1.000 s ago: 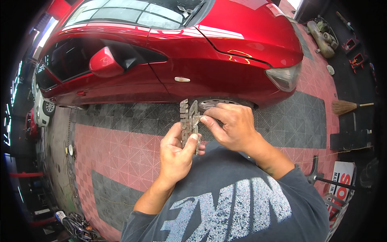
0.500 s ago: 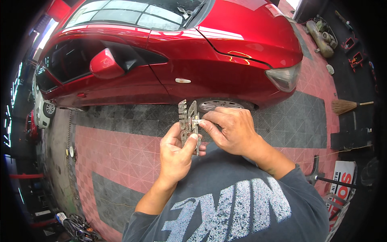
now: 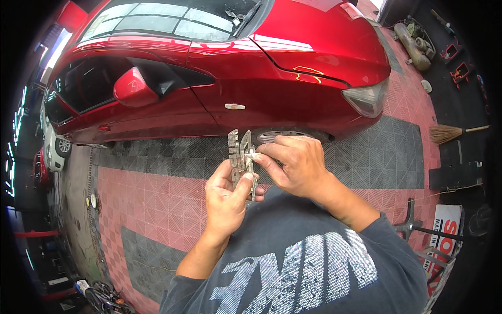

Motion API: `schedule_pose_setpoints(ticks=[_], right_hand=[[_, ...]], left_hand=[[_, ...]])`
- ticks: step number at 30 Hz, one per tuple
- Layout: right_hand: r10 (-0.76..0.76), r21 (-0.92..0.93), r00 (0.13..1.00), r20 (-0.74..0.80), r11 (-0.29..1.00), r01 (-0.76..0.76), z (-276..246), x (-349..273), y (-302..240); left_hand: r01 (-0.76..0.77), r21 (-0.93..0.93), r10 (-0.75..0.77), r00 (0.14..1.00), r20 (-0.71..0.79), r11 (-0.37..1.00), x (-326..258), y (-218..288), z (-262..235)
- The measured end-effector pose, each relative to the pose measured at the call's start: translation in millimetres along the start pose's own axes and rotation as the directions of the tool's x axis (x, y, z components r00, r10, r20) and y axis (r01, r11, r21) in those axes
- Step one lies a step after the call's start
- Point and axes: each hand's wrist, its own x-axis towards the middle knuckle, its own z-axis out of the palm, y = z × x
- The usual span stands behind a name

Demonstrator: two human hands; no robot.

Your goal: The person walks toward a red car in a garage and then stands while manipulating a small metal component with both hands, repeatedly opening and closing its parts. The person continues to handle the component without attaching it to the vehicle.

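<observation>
1. A greyish metallic badge [image 3: 233, 149] of cut-out shapes stands up from your left hand [image 3: 226, 189], near the middle of the view and in front of your chest.
2. A second metallic piece [image 3: 247, 138] stands just to its right; whether the two touch is too small to tell.
3. Your left hand grips both from below, thumb lying over the near face and fingers wrapped behind, with some fingertips showing past the right edge.
4. Your right hand [image 3: 299, 163] has its thumb and index finger pinched together at the right edge of the second piece, on a small pale bit [image 3: 254, 155] whose exact shape you cannot make out here.
5. Below your hands you wear a dark grey T-shirt [image 3: 261, 222] with a large pale print.
6. Beyond your hands is a red car [image 3: 225, 78], its front toward your right; you can see the side mirror [image 3: 136, 88], small side lamp [image 3: 235, 106], front wheel [image 3: 280, 135] and headlight [image 3: 367, 99].
7. Under you spreads a floor of pinkish-red tiles [image 3: 151, 196] and dark grey tiles [image 3: 167, 157].
8. To your right lie a straw broom [image 3: 446, 134] and, farther up, a machine with a beige tank [image 3: 412, 48].
9. At far left stands a white car [image 3: 52, 141].
</observation>
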Motion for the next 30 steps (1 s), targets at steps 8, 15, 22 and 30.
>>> schedule_pose_setpoints(ticks=[8,15,22,30], right_hand=[[0.085,0.181,0.991,0.107,0.978,-0.104,-4.7,1.9,3.9],[0.078,0.079,0.995,0.069,0.993,-0.084,-5.1,2.3,0.0],[0.034,0.057,0.995,0.090,0.998,-0.039,-4.3,6.0,5.9],[-0.013,-0.016,0.997,0.076,1.000,0.014,-0.1,10.1,11.4]], left_hand=[[0.033,-0.044,-0.032,0.999,0.026,0.998,0.3,3.3,1.0],[0.003,-0.003,-0.003,1.000,0.020,1.000,3.2,0.8,-0.9],[0.004,0.000,-0.004,1.000,0.030,1.000,6.0,-2.0,-1.3],[0.045,0.021,-0.046,0.998,0.045,0.999,7.0,-0.1,-7.7]])
